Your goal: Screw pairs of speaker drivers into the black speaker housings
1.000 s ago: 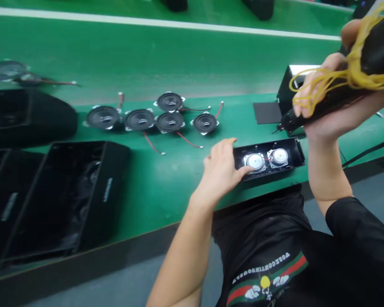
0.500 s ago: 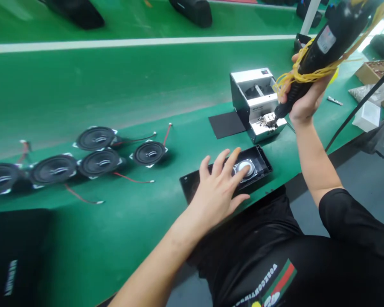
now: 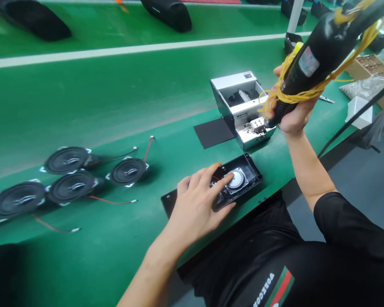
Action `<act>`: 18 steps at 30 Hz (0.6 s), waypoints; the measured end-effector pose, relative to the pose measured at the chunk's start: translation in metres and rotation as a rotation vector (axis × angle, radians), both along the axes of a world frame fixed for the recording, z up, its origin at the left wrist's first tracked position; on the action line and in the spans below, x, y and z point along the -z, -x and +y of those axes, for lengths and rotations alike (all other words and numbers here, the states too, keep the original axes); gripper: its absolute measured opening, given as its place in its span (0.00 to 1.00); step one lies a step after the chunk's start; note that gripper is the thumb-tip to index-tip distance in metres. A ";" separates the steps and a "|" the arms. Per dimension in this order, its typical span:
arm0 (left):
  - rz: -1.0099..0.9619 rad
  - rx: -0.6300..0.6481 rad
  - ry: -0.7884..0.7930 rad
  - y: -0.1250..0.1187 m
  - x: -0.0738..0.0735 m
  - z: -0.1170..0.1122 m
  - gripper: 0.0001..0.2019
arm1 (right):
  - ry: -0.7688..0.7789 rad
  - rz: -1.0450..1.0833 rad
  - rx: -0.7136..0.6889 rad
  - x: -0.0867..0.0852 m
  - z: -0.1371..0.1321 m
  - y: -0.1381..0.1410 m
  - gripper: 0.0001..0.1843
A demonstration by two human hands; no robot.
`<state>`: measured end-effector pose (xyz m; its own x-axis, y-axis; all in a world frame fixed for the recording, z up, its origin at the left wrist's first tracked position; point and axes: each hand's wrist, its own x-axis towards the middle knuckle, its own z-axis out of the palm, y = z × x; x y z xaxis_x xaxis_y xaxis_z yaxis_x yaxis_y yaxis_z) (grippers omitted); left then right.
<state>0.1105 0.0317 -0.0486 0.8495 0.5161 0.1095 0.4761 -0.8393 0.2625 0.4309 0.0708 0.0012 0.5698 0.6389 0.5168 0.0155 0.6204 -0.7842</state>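
Note:
My left hand [image 3: 200, 198] lies across a black speaker housing [image 3: 254, 170], its thumb at the near edge and its fingers over the far side, holding it against the bench. Its index finger reaches a round silver-and-white speaker driver [image 3: 237, 180] set inside the housing. Part of the housing is hidden under the palm. Wrapped in my right hand [image 3: 296, 115] is a black electric screwdriver [image 3: 310, 64] with yellow cord tied around it, slanting downward. The screwdriver's lower end meets the front of a silver-and-black screw feeder [image 3: 243, 108]; the exact tip is hard to make out.
Several black speaker drivers [image 3: 128, 171] with wires lie at left on the green bench [image 3: 115, 264]. A black mat [image 3: 214, 133] lies beside the feeder. At right are a white tray [image 3: 360, 111], a cardboard box [image 3: 368, 66] and a dark cable [image 3: 345, 123]. Black speakers [image 3: 168, 15] stand behind.
The view has shifted, so the bench things sit further left. My left hand's fingers have drawn closer together over the housing. The screwdriver stays at the feeder's front.

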 end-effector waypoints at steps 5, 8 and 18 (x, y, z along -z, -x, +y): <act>-0.025 0.004 0.000 0.002 0.001 0.000 0.28 | 0.057 0.025 0.008 0.002 0.000 0.001 0.47; -0.055 0.032 -0.045 0.002 0.002 0.000 0.27 | 0.008 -0.010 0.057 0.004 0.003 -0.001 0.46; -0.085 0.063 -0.130 0.003 0.006 0.000 0.25 | 0.000 -0.015 0.193 0.002 0.007 0.004 0.44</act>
